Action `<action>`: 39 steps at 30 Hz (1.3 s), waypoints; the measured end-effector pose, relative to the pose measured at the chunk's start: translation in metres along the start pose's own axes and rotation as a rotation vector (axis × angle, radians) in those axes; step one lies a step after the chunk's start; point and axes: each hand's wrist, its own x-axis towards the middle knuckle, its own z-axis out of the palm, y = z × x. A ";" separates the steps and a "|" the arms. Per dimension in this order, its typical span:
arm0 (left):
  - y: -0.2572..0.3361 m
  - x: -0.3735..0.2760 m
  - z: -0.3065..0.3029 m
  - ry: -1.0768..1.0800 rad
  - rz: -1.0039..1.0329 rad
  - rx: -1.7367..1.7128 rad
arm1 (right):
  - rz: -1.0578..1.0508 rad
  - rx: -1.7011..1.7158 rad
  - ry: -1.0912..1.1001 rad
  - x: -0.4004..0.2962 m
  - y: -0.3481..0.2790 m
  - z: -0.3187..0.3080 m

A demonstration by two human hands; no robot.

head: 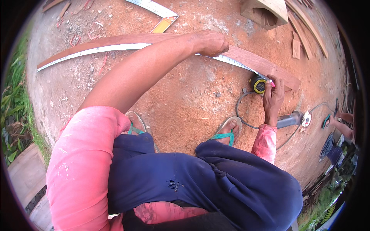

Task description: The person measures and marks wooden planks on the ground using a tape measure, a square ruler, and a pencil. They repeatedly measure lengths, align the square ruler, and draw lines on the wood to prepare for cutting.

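A long reddish-brown wooden board (248,57) lies across the ground in front of me. Along its near edge runs the extended blade of a tape measure (115,47), whose black and yellow case (259,84) rests beside the board's right part. My left hand (212,43) is closed over the board and the tape blade, pressing or gripping them; its fingertips are mostly hidden. Beside the case, my right hand (274,89) holds a slim pink-and-white marking tool (272,83) between thumb and fingers, near the board's right end.
An angle grinder (289,119) with a toothed disc and cable lies at the right. A carpenter's square (164,23) is beyond the board. A hollow wooden block (264,13) and wood strips (300,34) lie at the upper right. Another person's leg (342,127) shows at the far right.
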 end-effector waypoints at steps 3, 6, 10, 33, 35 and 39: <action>0.002 -0.006 -0.005 -0.028 -0.010 -0.004 | -0.142 -0.343 -0.062 -0.020 0.007 -0.004; 0.003 -0.022 0.005 0.058 0.062 0.046 | -0.082 -0.332 -0.087 -0.020 0.017 0.007; 0.027 -0.057 0.032 0.109 -0.045 0.100 | -0.141 -0.346 -0.185 -0.009 0.007 0.004; 0.072 -0.222 0.010 -0.716 -0.414 -0.986 | -0.116 -0.276 -0.218 -0.103 -0.020 -0.006; 0.068 -0.236 0.011 -0.799 -0.447 -0.983 | -0.079 -0.276 -0.245 -0.105 -0.025 -0.011; 0.065 -0.234 0.016 -0.746 -0.504 -0.948 | -0.020 -0.299 -0.329 -0.103 -0.047 -0.018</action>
